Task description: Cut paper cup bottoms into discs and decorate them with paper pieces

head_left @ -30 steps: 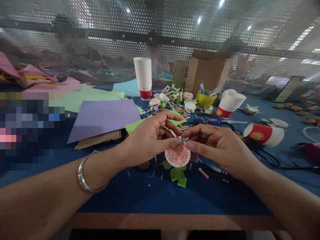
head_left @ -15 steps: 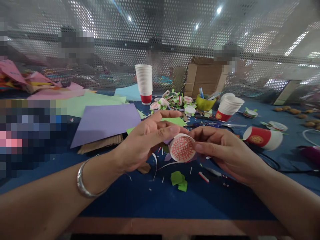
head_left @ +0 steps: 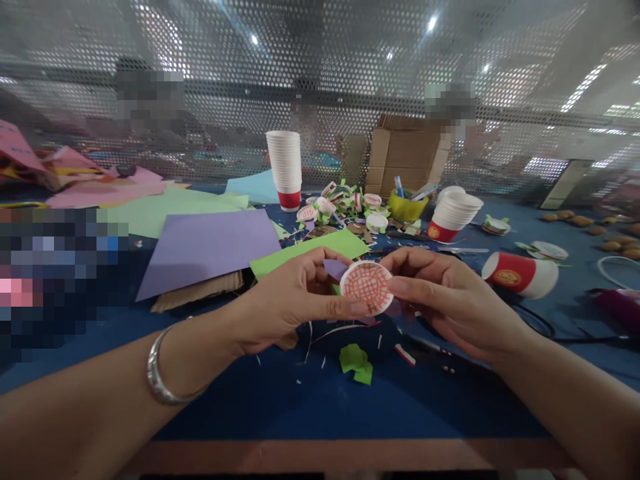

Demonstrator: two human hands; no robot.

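Note:
Between my two hands is a round paper cup bottom (head_left: 367, 287), white with a red criss-cross drawing, its face tilted toward me. My left hand (head_left: 300, 293) pinches its left and lower edge, the thumb lying along the rim. A bit of purple paper (head_left: 335, 269) sticks out behind the disc near those fingers. My right hand (head_left: 440, 293) grips the right edge between thumb and fingers. Beneath the hands lie a crumpled green paper scrap (head_left: 356, 363), a red-and-white strip (head_left: 405, 355) and scissors (head_left: 435, 350), partly shaded by the right hand.
Purple sheet (head_left: 210, 247) and lime sheet (head_left: 310, 253) lie to the left. Behind stand a cup stack (head_left: 285, 170), a pile of small paper turtle-like pieces (head_left: 345, 203), a yellow bowl (head_left: 407, 208) and cardboard (head_left: 405, 157). A tipped red cup (head_left: 520, 275) lies right.
My left fingers have come down from their raised, spread position and closed on the disc's left side. The disc has tilted and risen slightly; the right hand keeps its grip.

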